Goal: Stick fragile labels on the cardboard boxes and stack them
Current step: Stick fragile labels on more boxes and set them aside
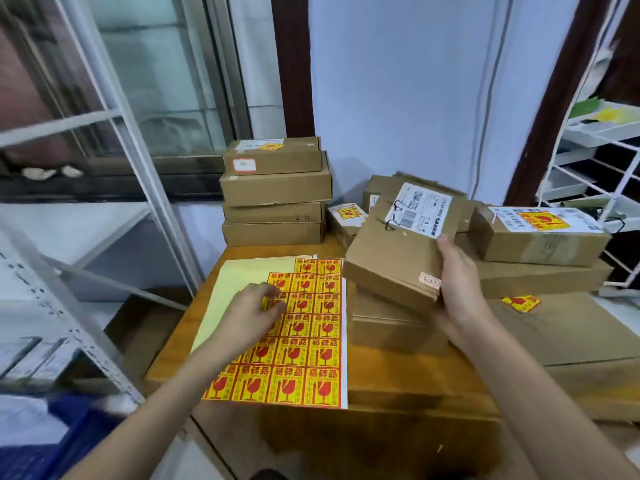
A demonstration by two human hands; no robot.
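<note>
My left hand (258, 308) on label sheet (298, 327) at tabletop's (398, 372) left edge, fingers curled, pinching one glossy red-and-yellow sticker. Stack of four flat boxes (275, 192) at far left corner (top one labelled). My right hand (457, 282) grips tilted matte cardboard box (398, 251), thumb on top, above more boxes (540, 237) along right edge.

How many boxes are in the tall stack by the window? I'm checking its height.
4: the labelled top box, one beneath, a third, the bottom one on the table; others may be hidden behind.
</note>
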